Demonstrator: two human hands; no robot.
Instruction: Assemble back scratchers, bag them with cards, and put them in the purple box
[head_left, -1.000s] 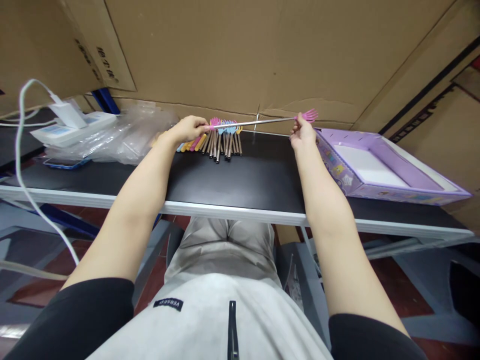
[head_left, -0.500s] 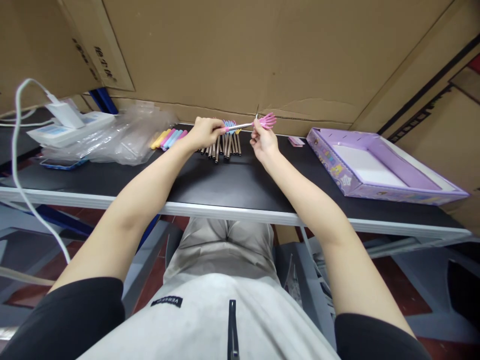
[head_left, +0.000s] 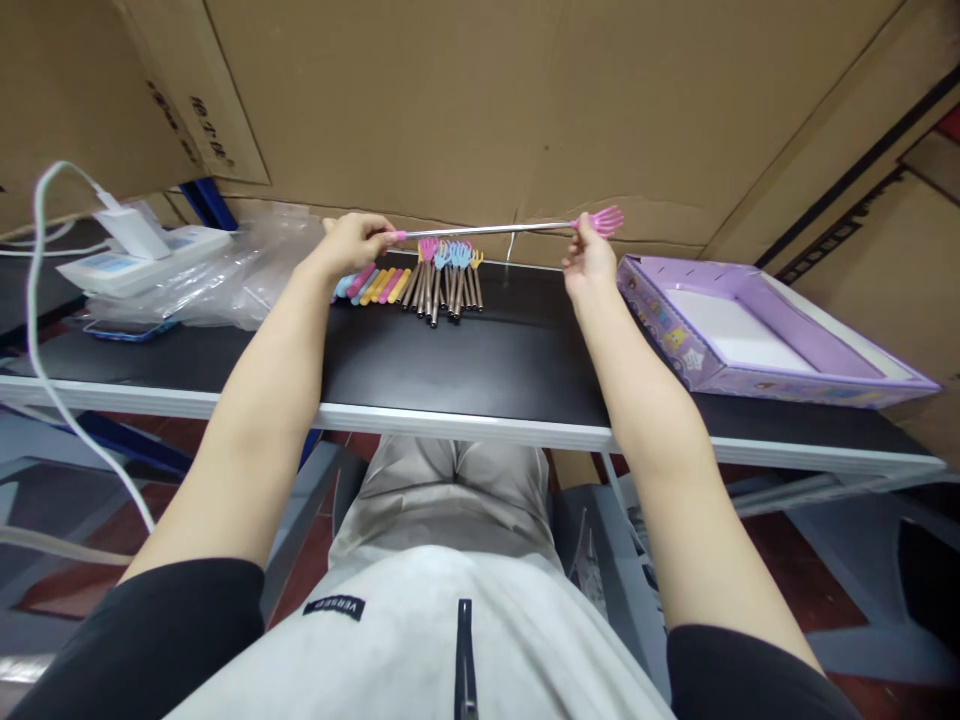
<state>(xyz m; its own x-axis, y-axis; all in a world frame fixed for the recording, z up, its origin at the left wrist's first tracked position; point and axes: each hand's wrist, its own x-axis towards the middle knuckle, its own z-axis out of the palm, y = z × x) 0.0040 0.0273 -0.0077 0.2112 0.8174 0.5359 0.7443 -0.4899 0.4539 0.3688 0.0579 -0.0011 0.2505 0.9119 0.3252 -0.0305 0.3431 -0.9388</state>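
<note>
Stretched between my two hands is a telescopic back scratcher (head_left: pixel 487 230) with a thin silver rod and a pink claw head. My left hand (head_left: pixel 354 243) is closed round its pink handle end. At the other end, my right hand (head_left: pixel 590 258) pinches the base of the pink claw. Below the rod, several back-scratcher heads (head_left: pixel 444 258) in pink, blue and yellow lie in a bunch with brown metal stems toward me. Beside them, a row of coloured handles (head_left: pixel 381 286) lies partly behind my left hand.
A purple open box (head_left: pixel 780 385) stands on the black table (head_left: pixel 465 370) at the right. Clear plastic bags (head_left: pixel 255 270), a white device (head_left: pixel 150 255) with a cable and a phone (head_left: pixel 127 328) lie at the left. Cardboard (head_left: pixel 480 110) walls the back.
My hands have moved apart, the right one rightward and the left one leftward. The back scratcher's rod is drawn out much longer, and more of the coloured handles show.
</note>
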